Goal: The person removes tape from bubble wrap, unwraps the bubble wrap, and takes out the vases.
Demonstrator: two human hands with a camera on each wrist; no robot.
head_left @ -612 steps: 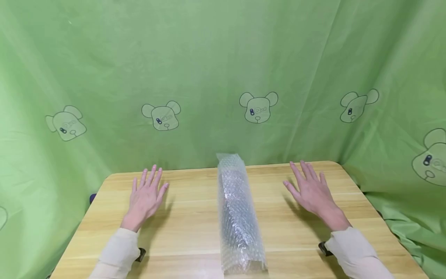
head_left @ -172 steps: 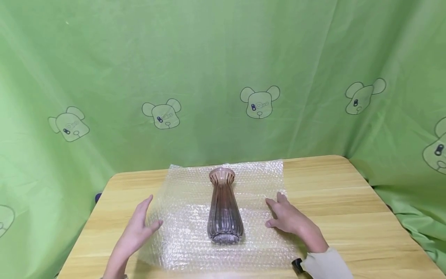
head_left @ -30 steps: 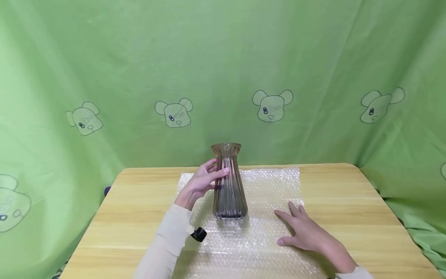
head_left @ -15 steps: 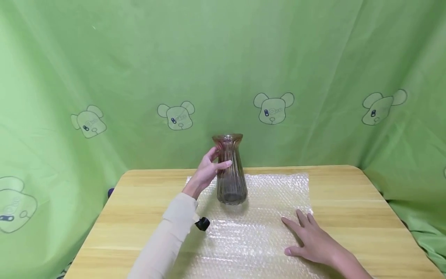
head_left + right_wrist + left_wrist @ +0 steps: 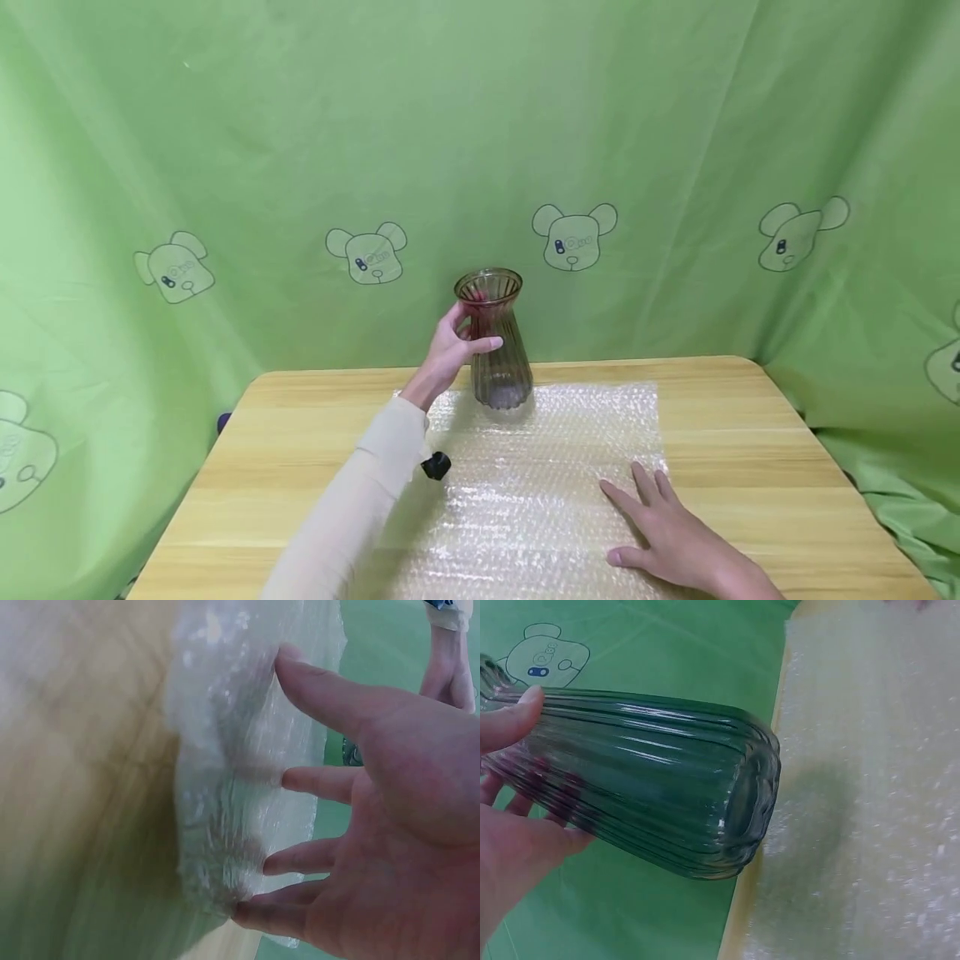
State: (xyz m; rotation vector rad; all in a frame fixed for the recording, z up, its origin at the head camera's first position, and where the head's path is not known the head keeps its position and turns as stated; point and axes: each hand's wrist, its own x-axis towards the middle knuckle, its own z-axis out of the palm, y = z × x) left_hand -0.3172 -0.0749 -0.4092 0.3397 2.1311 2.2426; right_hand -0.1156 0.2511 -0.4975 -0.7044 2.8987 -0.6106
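Note:
My left hand [image 5: 450, 350] grips a ribbed glass vase [image 5: 504, 362] round its upper part, just below the flared rim, thumb on the near side. In the left wrist view the vase [image 5: 660, 772] is held up, its thick base towards the sheet and its shadow falling there. A wide sheet of clear bubble wrap [image 5: 555, 467] lies flat on the table below. Fingers spread, my right hand [image 5: 667, 529] rests on the sheet's right side. Close up in the right wrist view, its extended fingertips meet the bubble wrap [image 5: 214, 742] near the edge.
The wooden table [image 5: 285, 450] shows bare wood left and right of the sheet. Behind its far edge hangs a green curtain [image 5: 450, 125] printed with bear heads, close behind the vase. A black wrist device [image 5: 436, 465] sticks out from my left cuff.
The vase, lying on the bubble wrap earlier, is now up in my left hand; over the last second it moves away and higher, its mouth tipping towards me. My right hand stays at the sheet.

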